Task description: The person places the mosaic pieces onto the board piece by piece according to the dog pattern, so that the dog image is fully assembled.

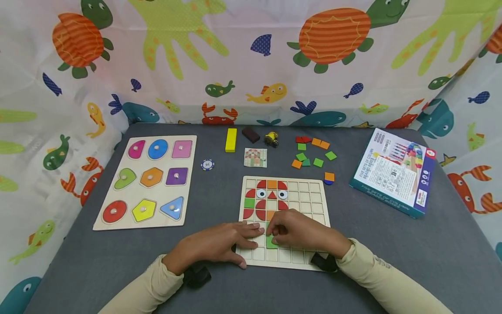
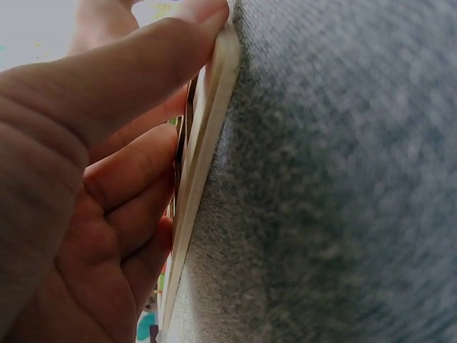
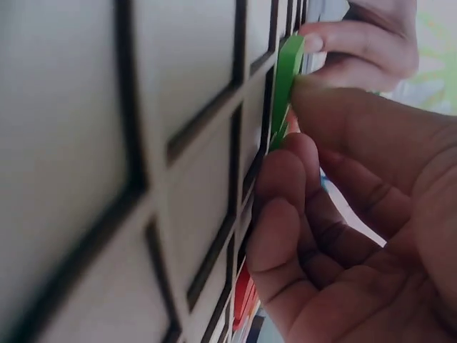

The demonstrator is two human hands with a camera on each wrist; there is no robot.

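A wooden grid board (image 1: 310, 197) lies at the table's middle, with red, orange and green tiles and two eye tiles set in its upper left cells. My left hand (image 1: 219, 242) rests on the board's lower left with fingers extended. In the left wrist view its thumb touches the board's edge (image 2: 194, 171). My right hand (image 1: 300, 231) pinches a green square tile (image 1: 270, 242) low over the grid. Seen from the right wrist, the green tile (image 3: 287, 71) is tilted against the cells, thumb on its face. Another green tile shows partly behind the right fingers.
Loose green tiles (image 1: 318, 162), orange and red ones lie behind the board, near a small picture card (image 1: 256, 158). A shape puzzle (image 1: 141, 194) is at left, a box (image 1: 392, 172) at right. A yellow block (image 1: 231, 140) and poker chip (image 1: 207, 165) stand between.
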